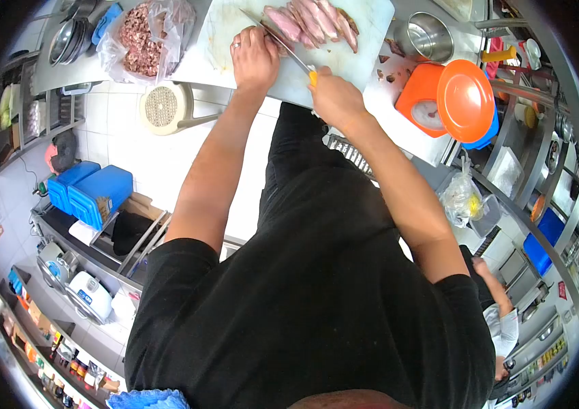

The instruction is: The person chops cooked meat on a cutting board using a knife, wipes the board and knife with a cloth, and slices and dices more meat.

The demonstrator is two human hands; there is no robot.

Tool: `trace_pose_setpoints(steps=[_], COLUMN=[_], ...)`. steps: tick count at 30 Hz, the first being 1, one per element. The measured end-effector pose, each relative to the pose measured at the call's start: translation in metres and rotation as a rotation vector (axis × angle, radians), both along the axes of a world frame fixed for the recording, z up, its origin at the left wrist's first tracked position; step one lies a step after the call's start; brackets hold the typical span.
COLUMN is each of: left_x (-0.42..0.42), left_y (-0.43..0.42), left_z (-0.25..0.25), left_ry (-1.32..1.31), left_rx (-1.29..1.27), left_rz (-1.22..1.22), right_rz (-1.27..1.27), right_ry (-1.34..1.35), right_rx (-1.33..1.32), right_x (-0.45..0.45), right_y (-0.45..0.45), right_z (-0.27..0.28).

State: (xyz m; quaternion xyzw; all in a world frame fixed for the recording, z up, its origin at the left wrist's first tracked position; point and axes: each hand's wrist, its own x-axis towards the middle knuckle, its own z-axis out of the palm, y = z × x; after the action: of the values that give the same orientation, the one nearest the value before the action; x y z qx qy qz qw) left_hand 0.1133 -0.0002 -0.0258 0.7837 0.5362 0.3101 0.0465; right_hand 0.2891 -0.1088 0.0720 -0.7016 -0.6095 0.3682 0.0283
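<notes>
On a white cutting board [231, 51] at the top of the view lie several long strips of pink meat [310, 20]. My right hand [336, 97] is closed round the yellow handle of a knife [291, 52], whose blade points up and to the left over the board. My left hand [255, 60], with a ring on one finger, rests on the board beside the blade and the left end of the meat. Its fingers are bent and pressed together, and their tips are partly hidden, so what they hold is not clear.
Left of the board is a clear plastic bag of chopped meat [141, 41]. To the right stand a steel pot [428, 37] and an orange scale [417, 102] with an orange plate [465, 99]. A stool [162, 109] is below the counter. Another person [500, 320] is at the lower right.
</notes>
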Motion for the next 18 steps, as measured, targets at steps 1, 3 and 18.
trace_pose_setpoints(steps=[1,3,18], left_x=[0.0,0.001,-0.013], left_y=[-0.001,0.0,-0.005], left_z=[0.0,-0.002,0.006], left_ry=[-0.003,-0.002,-0.192], left_rx=[0.016,0.008,-0.06], left_rz=[0.003,0.008,-0.075], right_rz=[-0.003,-0.01,-0.004], right_ry=[-0.012,-0.043,-0.094], right_rx=[-0.013,-0.041,0.022], right_x=[0.004,0.017,0.052], right_y=[-0.012,-0.041,-0.068], right_z=[0.004,0.012,0.013])
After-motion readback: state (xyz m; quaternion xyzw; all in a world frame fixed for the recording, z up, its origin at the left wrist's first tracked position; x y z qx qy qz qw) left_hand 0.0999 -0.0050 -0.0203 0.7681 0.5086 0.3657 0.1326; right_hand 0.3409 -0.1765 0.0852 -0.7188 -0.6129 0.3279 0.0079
